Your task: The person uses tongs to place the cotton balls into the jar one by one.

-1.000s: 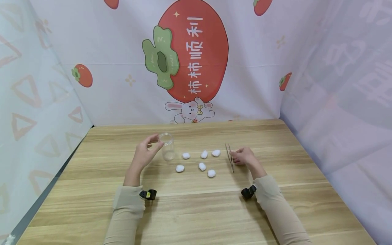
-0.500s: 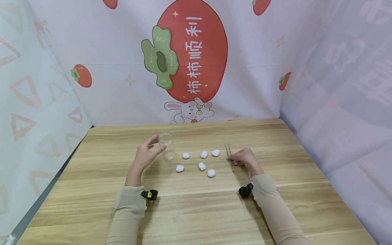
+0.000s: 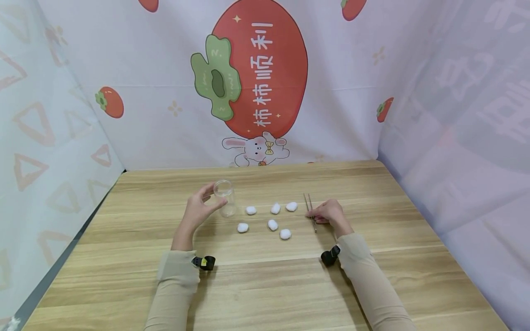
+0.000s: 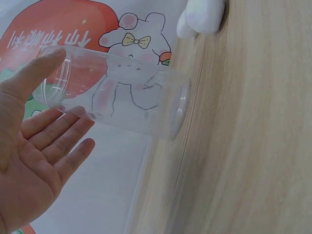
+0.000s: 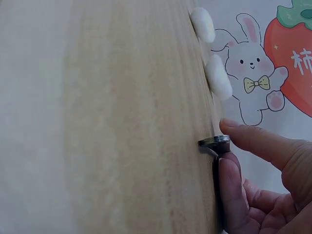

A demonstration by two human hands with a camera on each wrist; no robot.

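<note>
My left hand (image 3: 198,211) grips a clear, see-through jar (image 4: 141,92) near its rim, thumb on one side and fingertips on the other. The jar stands upright on the table and looks empty. On the right, my right hand (image 3: 329,212) pinches a pair of metal tweezers (image 3: 314,226) lying on the wood, thumb and fingers on either side of them. The tweezers' two thin tips point away from me, and part of the shaft is covered by the fingers. Several white cotton balls (image 3: 272,225) lie between the two hands.
The pale wooden table (image 3: 256,294) ends at the back against a printed cloth (image 3: 339,115). More cloth hangs along both sides. A small black camera (image 3: 209,263) is strapped to each wrist.
My left thumb has slid a little further along the jar's side. My right fingers have moved slightly left, across the tweezers. Jar, tweezers and cotton balls stay in place.
</note>
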